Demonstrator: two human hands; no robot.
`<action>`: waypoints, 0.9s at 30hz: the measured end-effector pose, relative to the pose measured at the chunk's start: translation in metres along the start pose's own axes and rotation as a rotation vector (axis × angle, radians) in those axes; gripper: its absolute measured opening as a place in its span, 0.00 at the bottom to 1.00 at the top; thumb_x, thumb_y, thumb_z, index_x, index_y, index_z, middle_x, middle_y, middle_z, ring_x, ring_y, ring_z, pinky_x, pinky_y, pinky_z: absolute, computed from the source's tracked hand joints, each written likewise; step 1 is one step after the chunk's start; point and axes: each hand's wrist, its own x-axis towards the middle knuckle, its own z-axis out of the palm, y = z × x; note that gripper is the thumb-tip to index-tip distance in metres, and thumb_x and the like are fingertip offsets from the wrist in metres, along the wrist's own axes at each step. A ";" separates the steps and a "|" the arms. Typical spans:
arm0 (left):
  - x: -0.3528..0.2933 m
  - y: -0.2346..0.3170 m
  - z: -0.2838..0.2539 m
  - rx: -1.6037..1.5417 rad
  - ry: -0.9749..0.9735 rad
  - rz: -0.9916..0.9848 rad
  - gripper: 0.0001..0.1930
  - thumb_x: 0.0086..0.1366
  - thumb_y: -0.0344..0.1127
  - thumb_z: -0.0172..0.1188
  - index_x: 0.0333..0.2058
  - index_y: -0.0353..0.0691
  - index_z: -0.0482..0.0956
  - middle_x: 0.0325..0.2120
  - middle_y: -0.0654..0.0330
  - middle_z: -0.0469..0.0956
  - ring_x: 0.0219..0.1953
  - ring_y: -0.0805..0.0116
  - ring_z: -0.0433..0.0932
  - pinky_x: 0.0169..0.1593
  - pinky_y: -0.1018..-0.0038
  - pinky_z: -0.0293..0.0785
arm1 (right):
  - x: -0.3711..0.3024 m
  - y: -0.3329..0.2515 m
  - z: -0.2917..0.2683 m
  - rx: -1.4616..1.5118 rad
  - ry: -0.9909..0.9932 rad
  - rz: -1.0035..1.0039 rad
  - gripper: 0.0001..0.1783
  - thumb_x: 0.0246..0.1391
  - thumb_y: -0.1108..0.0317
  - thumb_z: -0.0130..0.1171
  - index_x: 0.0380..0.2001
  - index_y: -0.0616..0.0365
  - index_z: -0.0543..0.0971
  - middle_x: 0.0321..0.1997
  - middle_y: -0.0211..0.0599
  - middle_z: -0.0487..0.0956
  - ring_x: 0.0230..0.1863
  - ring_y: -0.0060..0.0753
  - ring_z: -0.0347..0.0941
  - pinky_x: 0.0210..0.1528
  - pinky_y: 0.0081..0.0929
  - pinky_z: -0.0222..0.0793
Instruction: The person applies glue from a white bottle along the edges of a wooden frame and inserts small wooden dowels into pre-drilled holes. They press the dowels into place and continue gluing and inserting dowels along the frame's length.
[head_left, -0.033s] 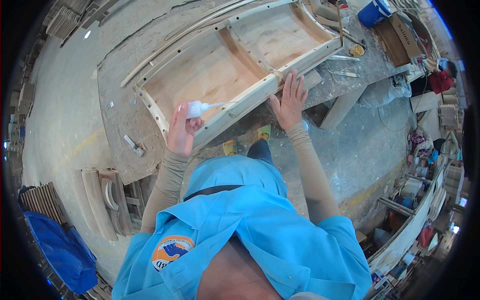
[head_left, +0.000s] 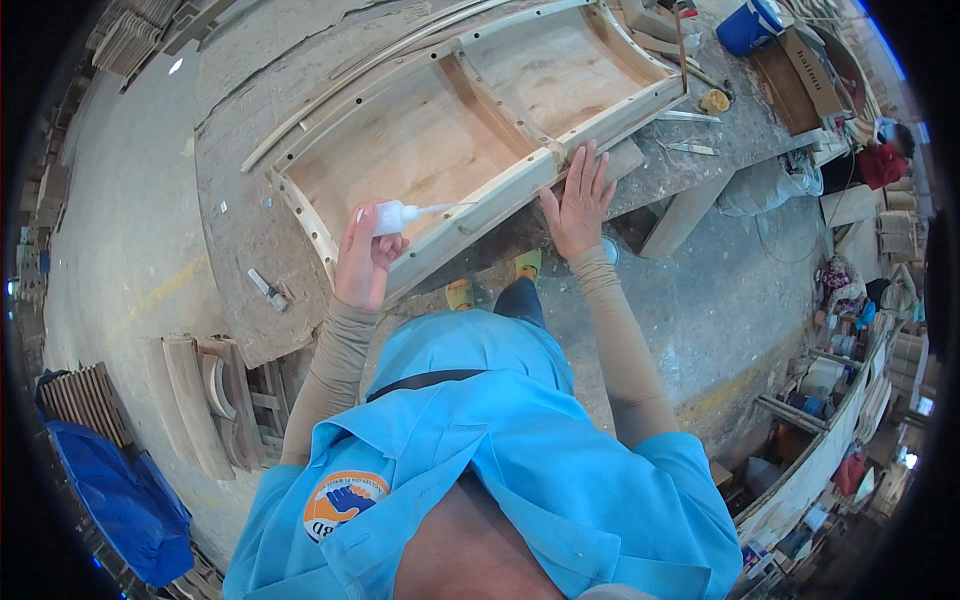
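A white squeeze bottle [head_left: 388, 219] with a long thin nozzle lies on its side in my left hand [head_left: 364, 262], fingers wrapped round it. Its nozzle points right, over the near rail of a pale wooden frame [head_left: 478, 222]. The frame has a panel floor, a cross divider and a row of dark holes along its rims. Further right, my right hand [head_left: 577, 205] rests with fingers stretched out against the near rail, beside a flat wooden piece [head_left: 622, 160]. Nothing shows in that hand.
The frame lies on a worn worktable [head_left: 240, 250]. A small tool [head_left: 267, 290] lies at its left corner. To the right are a blue bucket [head_left: 745, 28], a cardboard box [head_left: 795, 80] and a yellow lump [head_left: 714, 101]. Curved wooden parts [head_left: 190, 400] stand at lower left.
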 end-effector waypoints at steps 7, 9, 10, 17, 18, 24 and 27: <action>-0.002 0.002 0.001 0.000 0.009 -0.002 0.17 0.71 0.50 0.47 0.44 0.41 0.72 0.18 0.70 0.60 0.26 0.76 0.64 0.40 0.72 0.70 | 0.005 -0.018 0.001 -0.013 -0.029 0.033 0.48 0.58 0.42 0.47 0.69 0.62 0.43 0.76 0.43 0.37 0.75 0.54 0.29 0.67 0.68 0.27; -0.002 0.002 0.000 -0.005 0.005 -0.003 0.17 0.71 0.50 0.47 0.44 0.41 0.72 0.19 0.70 0.60 0.26 0.76 0.65 0.41 0.72 0.70 | 0.005 -0.019 0.001 -0.002 -0.037 0.037 0.49 0.58 0.42 0.48 0.69 0.62 0.42 0.76 0.44 0.37 0.75 0.54 0.29 0.67 0.68 0.27; -0.002 0.002 0.000 -0.007 0.000 -0.003 0.17 0.71 0.50 0.47 0.44 0.41 0.72 0.19 0.70 0.60 0.26 0.76 0.65 0.41 0.72 0.70 | 0.006 -0.019 0.001 -0.002 -0.040 0.031 0.49 0.58 0.42 0.48 0.69 0.62 0.42 0.76 0.43 0.37 0.75 0.54 0.29 0.67 0.68 0.27; -0.001 0.002 -0.001 -0.032 -0.008 -0.014 0.17 0.71 0.49 0.48 0.45 0.41 0.71 0.19 0.69 0.61 0.27 0.75 0.66 0.41 0.71 0.70 | 0.005 -0.021 0.004 -0.005 -0.023 0.015 0.49 0.58 0.43 0.48 0.70 0.62 0.41 0.76 0.43 0.37 0.75 0.54 0.30 0.67 0.68 0.27; -0.001 0.002 -0.001 -0.032 -0.009 -0.014 0.17 0.71 0.49 0.48 0.45 0.41 0.71 0.19 0.69 0.61 0.27 0.75 0.66 0.41 0.72 0.70 | 0.005 -0.021 0.004 -0.004 -0.021 0.016 0.49 0.58 0.44 0.48 0.70 0.61 0.41 0.76 0.42 0.37 0.75 0.54 0.30 0.67 0.68 0.27; -0.002 0.003 -0.001 -0.032 -0.014 -0.014 0.17 0.71 0.49 0.47 0.45 0.41 0.71 0.19 0.69 0.60 0.26 0.75 0.65 0.41 0.71 0.70 | 0.004 -0.021 0.005 -0.023 -0.024 0.013 0.47 0.58 0.44 0.48 0.70 0.58 0.42 0.76 0.40 0.37 0.75 0.54 0.32 0.67 0.68 0.28; -0.001 0.003 0.000 -0.033 -0.009 -0.016 0.17 0.72 0.49 0.47 0.45 0.41 0.71 0.19 0.69 0.60 0.26 0.75 0.65 0.40 0.72 0.70 | 0.004 -0.020 0.005 -0.021 -0.020 0.009 0.47 0.58 0.44 0.48 0.70 0.57 0.42 0.76 0.39 0.38 0.75 0.54 0.32 0.67 0.68 0.28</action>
